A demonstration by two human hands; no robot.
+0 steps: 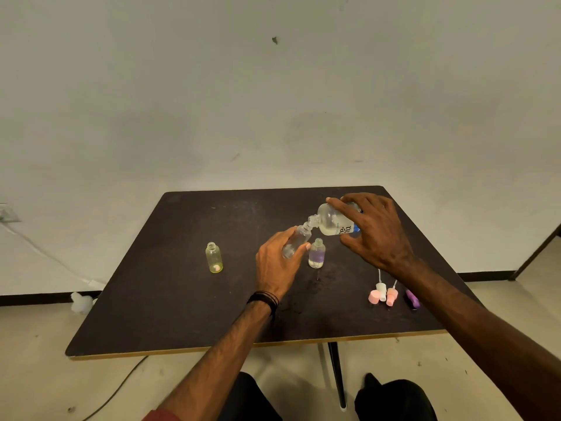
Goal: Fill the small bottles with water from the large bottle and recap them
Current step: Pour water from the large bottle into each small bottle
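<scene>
I'm mid-pour: the large bottle (335,221), gripped in my right hand (375,232), tips into the clear small bottle (296,241) my left hand (277,265) holds tilted above the counter (182,299). Next, I judge: level off, then fetch a cap (374,297).

Person, head-camera view: two bare forearms, dark legwear.
Left hand (277,265): wrist carries a stack of thin dark bands (263,298), several strands side by side; forearm bare and lightly haired; a dark red sleeve edge (161,416) shows at the frame's bottom. Right hand (375,229): no band, ring or watch visible; forearm bare to the frame edge. Lower centre: black trousers (394,401) over both knees.
</scene>
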